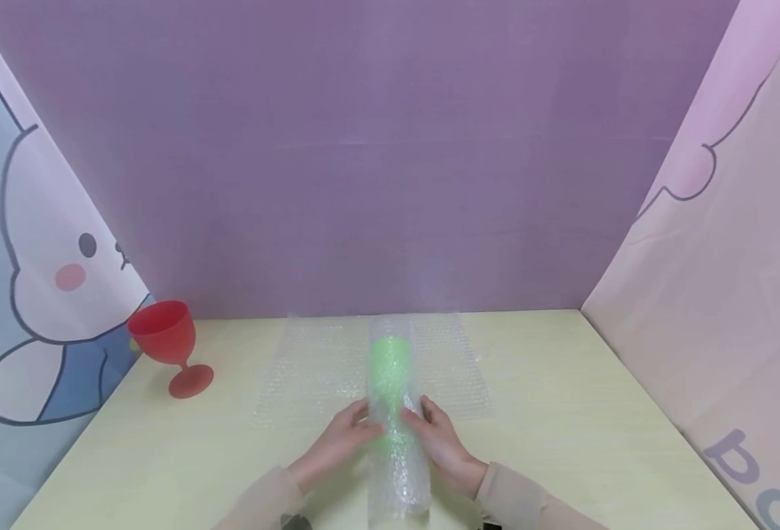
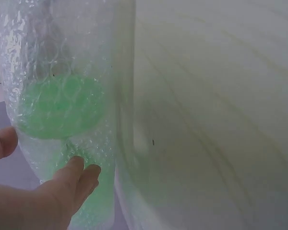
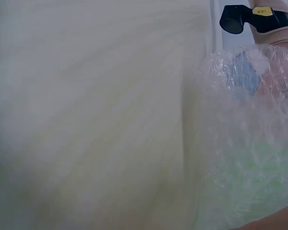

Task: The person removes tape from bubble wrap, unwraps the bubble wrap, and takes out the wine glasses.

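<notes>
A green goblet is rolled inside clear bubble wrap; its round foot and stem show through the plastic in the left wrist view. My left hand grips the roll from the left, thumb on top. From the opposite side, my right hand holds the roll with its thumb over the top. The roll is lifted and points away from me. In the right wrist view the bubble wrap covers the right side, and only a sliver of my hand shows at the bottom.
A red goblet stands tilted-looking at the table's left edge. Behind the roll, a flat sheet of bubble wrap lies on the pale table. A purple panel closes the back, with printed panels at both sides.
</notes>
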Tool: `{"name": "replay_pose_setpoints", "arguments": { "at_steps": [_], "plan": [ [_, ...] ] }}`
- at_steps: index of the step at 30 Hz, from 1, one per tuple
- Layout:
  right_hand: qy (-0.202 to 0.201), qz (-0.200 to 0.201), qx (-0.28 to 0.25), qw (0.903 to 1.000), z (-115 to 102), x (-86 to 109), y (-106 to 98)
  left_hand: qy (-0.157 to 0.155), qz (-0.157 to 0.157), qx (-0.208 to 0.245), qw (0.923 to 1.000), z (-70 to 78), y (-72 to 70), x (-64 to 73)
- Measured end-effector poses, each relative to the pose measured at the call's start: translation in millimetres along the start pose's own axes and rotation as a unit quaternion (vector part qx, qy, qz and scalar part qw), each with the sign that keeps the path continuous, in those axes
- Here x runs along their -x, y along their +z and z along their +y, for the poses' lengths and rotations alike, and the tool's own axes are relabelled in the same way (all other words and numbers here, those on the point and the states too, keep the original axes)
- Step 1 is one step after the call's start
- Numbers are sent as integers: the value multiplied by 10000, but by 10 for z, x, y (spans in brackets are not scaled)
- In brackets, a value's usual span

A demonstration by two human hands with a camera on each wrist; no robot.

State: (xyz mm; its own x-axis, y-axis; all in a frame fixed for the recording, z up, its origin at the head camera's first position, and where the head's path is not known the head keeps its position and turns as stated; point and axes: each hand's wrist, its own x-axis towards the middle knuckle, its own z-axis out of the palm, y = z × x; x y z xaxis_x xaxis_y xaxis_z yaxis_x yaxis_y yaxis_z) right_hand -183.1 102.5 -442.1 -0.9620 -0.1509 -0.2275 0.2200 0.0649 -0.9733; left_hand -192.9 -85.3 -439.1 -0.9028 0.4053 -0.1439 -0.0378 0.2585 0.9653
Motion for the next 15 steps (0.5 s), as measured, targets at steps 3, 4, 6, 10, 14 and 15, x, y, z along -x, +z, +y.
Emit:
{"name": "replay_pose_setpoints", "arguments": {
  "at_steps": [3,4,6,10,14,15],
  "plan": [
    [18,20,16,10000,11,-13,10,-28,8,5,10000,-27,-12,-11],
    [19,30,25,10000,16,-15,12,-27,10,11,10000,-37,-14,-16],
    [23,44,24,10000,29,-21,13,-22,-1,22,10000,-48,-19,-20],
    [5,62,43,10000,38,-29,12,-37,-2,-13,10000,-51,-27,-21],
    [23,20,51,10000,36,-42,8,-70,34,-105,9999,-42,-38,-26],
    [32,8,57,10000,35,-44,7,-54,32,-105,9999,-40,-40,-29]
  ]
}}
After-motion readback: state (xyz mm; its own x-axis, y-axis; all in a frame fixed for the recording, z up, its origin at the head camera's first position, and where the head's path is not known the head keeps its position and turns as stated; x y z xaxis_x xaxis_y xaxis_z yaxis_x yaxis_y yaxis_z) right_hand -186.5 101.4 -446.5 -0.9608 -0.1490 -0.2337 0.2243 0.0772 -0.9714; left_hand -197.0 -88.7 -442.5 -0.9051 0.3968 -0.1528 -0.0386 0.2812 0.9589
